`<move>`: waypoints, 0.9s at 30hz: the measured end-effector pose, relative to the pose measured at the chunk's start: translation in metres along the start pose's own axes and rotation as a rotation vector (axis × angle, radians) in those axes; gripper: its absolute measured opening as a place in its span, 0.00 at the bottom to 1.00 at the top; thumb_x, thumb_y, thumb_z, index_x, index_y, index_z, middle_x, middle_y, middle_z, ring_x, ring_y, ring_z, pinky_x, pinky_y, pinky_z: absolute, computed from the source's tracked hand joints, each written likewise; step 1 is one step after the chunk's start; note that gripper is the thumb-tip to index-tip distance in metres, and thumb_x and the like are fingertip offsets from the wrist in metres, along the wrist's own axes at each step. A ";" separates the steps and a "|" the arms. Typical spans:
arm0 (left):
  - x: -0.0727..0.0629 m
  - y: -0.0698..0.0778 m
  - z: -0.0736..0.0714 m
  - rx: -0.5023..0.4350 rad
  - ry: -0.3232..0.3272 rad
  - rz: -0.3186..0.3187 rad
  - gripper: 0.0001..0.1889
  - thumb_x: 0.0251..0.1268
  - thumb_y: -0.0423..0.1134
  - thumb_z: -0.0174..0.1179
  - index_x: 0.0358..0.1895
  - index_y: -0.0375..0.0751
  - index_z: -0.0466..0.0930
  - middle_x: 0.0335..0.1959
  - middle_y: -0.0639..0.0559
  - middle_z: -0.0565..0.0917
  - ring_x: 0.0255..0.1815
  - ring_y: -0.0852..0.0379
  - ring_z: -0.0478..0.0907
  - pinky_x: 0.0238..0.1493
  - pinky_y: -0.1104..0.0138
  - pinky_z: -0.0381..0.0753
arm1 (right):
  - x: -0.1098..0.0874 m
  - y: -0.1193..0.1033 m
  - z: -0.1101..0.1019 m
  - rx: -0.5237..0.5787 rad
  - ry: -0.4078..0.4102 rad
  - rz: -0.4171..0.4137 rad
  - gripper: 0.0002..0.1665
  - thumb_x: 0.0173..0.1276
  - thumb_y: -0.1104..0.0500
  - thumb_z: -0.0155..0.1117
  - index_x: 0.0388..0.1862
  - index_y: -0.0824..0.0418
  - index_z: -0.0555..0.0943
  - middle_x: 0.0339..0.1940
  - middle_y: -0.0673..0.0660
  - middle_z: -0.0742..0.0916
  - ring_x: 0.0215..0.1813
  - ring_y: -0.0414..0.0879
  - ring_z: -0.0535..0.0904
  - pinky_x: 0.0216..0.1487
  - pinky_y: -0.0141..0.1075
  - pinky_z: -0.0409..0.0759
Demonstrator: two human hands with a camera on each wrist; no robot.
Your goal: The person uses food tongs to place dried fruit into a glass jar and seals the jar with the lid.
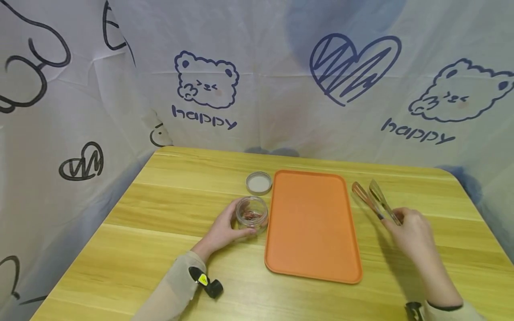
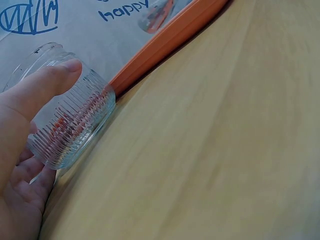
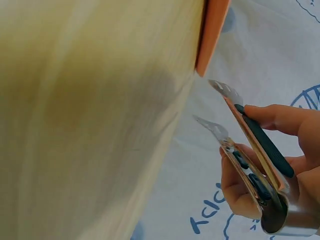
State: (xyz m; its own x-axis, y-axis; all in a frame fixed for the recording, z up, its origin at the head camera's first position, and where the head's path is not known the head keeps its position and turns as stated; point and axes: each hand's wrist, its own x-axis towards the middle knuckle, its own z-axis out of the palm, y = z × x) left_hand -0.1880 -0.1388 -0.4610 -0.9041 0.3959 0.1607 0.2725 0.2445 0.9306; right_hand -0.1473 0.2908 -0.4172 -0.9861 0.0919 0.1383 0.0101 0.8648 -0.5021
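Observation:
My left hand [image 1: 223, 230] grips a clear glass jar [image 1: 260, 206] at the left side of the orange tray. The jar is uncapped and upright on the table, with small reddish-brown pieces [image 1: 251, 216] at its bottom. In the left wrist view, ribbed glass on the jar [image 2: 82, 127] blurs those pieces, and the thumb lies across its side. To the right of the tray, my right hand [image 1: 415, 234] holds metal tongs [image 3: 265, 135] with dark grip pads. Their arms are spread apart, nothing shows between the tips, and they point toward the far side of the table.
An orange rectangular tray [image 1: 311, 223] lies between the hands. Behind the jar, by the tray's far left corner, is a round lid [image 1: 259, 183]. The wood-grain table [image 1: 160, 200] ends at a white cloth backdrop [image 1: 273, 111] with drawings.

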 end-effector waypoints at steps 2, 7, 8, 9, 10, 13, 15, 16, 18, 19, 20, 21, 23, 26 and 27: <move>0.000 -0.001 0.000 -0.004 0.002 0.006 0.44 0.47 0.31 0.74 0.69 0.34 0.59 0.65 0.33 0.68 0.67 0.40 0.64 0.70 0.53 0.59 | 0.001 0.003 0.001 -0.014 -0.014 -0.005 0.26 0.65 0.59 0.63 0.46 0.83 0.75 0.37 0.76 0.81 0.37 0.67 0.77 0.33 0.55 0.76; 0.002 -0.016 0.002 0.000 0.011 0.017 0.44 0.47 0.32 0.74 0.70 0.37 0.59 0.65 0.36 0.68 0.67 0.42 0.64 0.70 0.53 0.59 | 0.003 0.008 0.002 -0.029 -0.037 -0.003 0.25 0.64 0.59 0.62 0.45 0.84 0.74 0.35 0.75 0.81 0.38 0.68 0.77 0.35 0.56 0.75; 0.003 -0.020 0.002 0.004 0.013 0.014 0.45 0.47 0.33 0.75 0.70 0.39 0.59 0.65 0.37 0.69 0.67 0.44 0.65 0.70 0.54 0.59 | 0.004 0.008 0.003 -0.031 -0.041 0.000 0.25 0.64 0.59 0.62 0.45 0.84 0.74 0.35 0.75 0.81 0.38 0.68 0.77 0.35 0.56 0.75; 0.004 -0.024 0.002 0.008 0.015 0.013 0.45 0.47 0.33 0.75 0.70 0.40 0.60 0.65 0.39 0.69 0.67 0.45 0.65 0.70 0.54 0.60 | 0.004 0.008 0.003 -0.033 -0.049 0.004 0.25 0.65 0.59 0.62 0.45 0.84 0.74 0.35 0.75 0.81 0.38 0.68 0.76 0.35 0.56 0.75; 0.005 -0.028 0.002 0.007 0.015 0.011 0.45 0.46 0.34 0.75 0.70 0.43 0.60 0.65 0.41 0.69 0.67 0.47 0.65 0.70 0.56 0.60 | 0.004 0.008 0.003 -0.038 -0.051 0.005 0.25 0.64 0.59 0.62 0.44 0.84 0.74 0.34 0.75 0.81 0.37 0.68 0.77 0.35 0.56 0.75; 0.006 -0.034 0.002 0.000 0.015 0.015 0.45 0.46 0.37 0.76 0.70 0.47 0.60 0.66 0.45 0.70 0.67 0.51 0.65 0.70 0.59 0.59 | 0.005 0.006 0.002 -0.056 -0.077 0.006 0.26 0.64 0.58 0.63 0.44 0.85 0.74 0.34 0.75 0.81 0.36 0.67 0.77 0.34 0.55 0.76; 0.006 -0.035 0.002 -0.006 0.013 0.023 0.45 0.46 0.38 0.76 0.69 0.47 0.61 0.65 0.45 0.70 0.67 0.52 0.65 0.70 0.59 0.59 | 0.005 0.004 0.002 -0.076 -0.096 -0.002 0.27 0.63 0.58 0.63 0.44 0.85 0.74 0.33 0.75 0.81 0.34 0.66 0.77 0.33 0.55 0.77; 0.007 -0.035 0.002 -0.009 0.012 0.024 0.45 0.46 0.38 0.76 0.69 0.48 0.61 0.65 0.46 0.70 0.67 0.52 0.65 0.70 0.59 0.60 | 0.005 0.003 0.002 -0.086 -0.112 -0.003 0.27 0.63 0.58 0.63 0.44 0.85 0.73 0.32 0.75 0.82 0.33 0.65 0.78 0.32 0.54 0.77; 0.006 -0.035 0.001 -0.004 0.011 0.027 0.45 0.46 0.39 0.76 0.69 0.49 0.61 0.65 0.46 0.70 0.67 0.53 0.65 0.70 0.60 0.60 | 0.006 0.000 0.003 -0.103 -0.146 -0.009 0.28 0.63 0.58 0.62 0.44 0.86 0.73 0.32 0.75 0.81 0.31 0.63 0.78 0.30 0.52 0.78; 0.006 -0.035 0.001 0.002 0.012 0.031 0.45 0.46 0.40 0.76 0.69 0.49 0.61 0.65 0.45 0.70 0.67 0.53 0.66 0.70 0.60 0.61 | 0.006 -0.001 0.004 -0.109 -0.164 -0.006 0.28 0.63 0.58 0.62 0.44 0.86 0.72 0.32 0.75 0.81 0.30 0.62 0.78 0.29 0.51 0.79; 0.006 -0.030 0.001 0.000 0.011 0.029 0.45 0.46 0.38 0.76 0.69 0.47 0.61 0.65 0.44 0.70 0.67 0.50 0.66 0.70 0.59 0.61 | 0.006 -0.003 0.004 -0.111 -0.180 -0.002 0.28 0.63 0.57 0.63 0.44 0.85 0.72 0.31 0.75 0.81 0.28 0.60 0.78 0.27 0.49 0.78; 0.005 -0.025 0.001 -0.002 0.009 0.030 0.45 0.47 0.37 0.76 0.69 0.44 0.61 0.65 0.42 0.70 0.67 0.49 0.65 0.70 0.58 0.60 | 0.006 -0.004 0.005 -0.107 -0.200 0.005 0.28 0.63 0.57 0.63 0.44 0.85 0.71 0.30 0.73 0.81 0.26 0.57 0.77 0.24 0.46 0.78; 0.004 -0.025 0.001 0.003 0.010 0.033 0.45 0.46 0.38 0.76 0.69 0.44 0.61 0.65 0.42 0.70 0.67 0.48 0.66 0.70 0.57 0.60 | 0.006 -0.007 0.007 -0.099 -0.228 0.021 0.27 0.63 0.57 0.63 0.43 0.84 0.71 0.27 0.70 0.80 0.22 0.52 0.74 0.20 0.42 0.75; 0.005 -0.024 0.001 0.004 0.013 0.016 0.45 0.46 0.37 0.76 0.70 0.44 0.61 0.65 0.42 0.70 0.67 0.49 0.66 0.70 0.57 0.60 | 0.007 -0.011 0.009 -0.086 -0.258 0.048 0.26 0.63 0.56 0.63 0.41 0.81 0.71 0.26 0.65 0.77 0.19 0.48 0.70 0.18 0.38 0.70; 0.005 -0.028 0.001 0.010 0.015 0.017 0.45 0.46 0.38 0.76 0.70 0.45 0.61 0.65 0.44 0.70 0.67 0.50 0.66 0.70 0.58 0.60 | 0.007 -0.012 0.010 -0.082 -0.265 0.053 0.25 0.63 0.56 0.62 0.41 0.80 0.71 0.26 0.64 0.77 0.19 0.47 0.70 0.18 0.37 0.69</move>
State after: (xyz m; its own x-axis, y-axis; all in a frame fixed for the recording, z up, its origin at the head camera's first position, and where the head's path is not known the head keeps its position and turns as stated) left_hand -0.1999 -0.1425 -0.4868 -0.9043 0.3866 0.1812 0.2909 0.2470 0.9243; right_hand -0.1557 0.2762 -0.4187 -0.9927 0.0148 -0.1196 0.0653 0.9001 -0.4307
